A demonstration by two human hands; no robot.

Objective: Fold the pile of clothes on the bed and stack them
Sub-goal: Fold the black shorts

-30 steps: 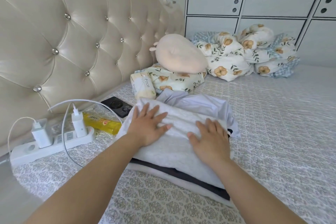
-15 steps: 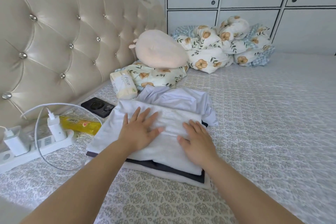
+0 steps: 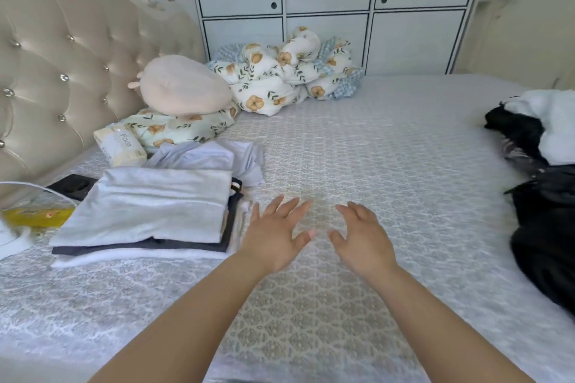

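A: Where do the clothes stand?

B: The folded stack (image 3: pixel 146 214) lies just left of the left hand (image 3: pixel 275 236), a pale grey piece on top, a dark one and a white one under it, edges fairly square. Behind the stack a lilac garment (image 3: pixel 214 155) lies crumpled and touching it, not folded as far as I can tell.

A: And the hands?

B: Both empty, fingers spread wide, palms down over the bare bedspread (image 3: pixel 389 165). The right hand (image 3: pixel 362 236) is just beside the left, neither one touching cloth.

A: So which step is this?

B: Between garments, I judge. The stack looks settled; the unfolded pile (image 3: pixel 541 171), black and white pieces heaped together, sits well off to the right of the right hand, at the bed's edge.

A: What does the next move ask?

B: Probably a reach rightward to draw one piece free of the heap, then spreading it flat on the open bedspread under the hands. The pieces look tangled, so two may come up together.
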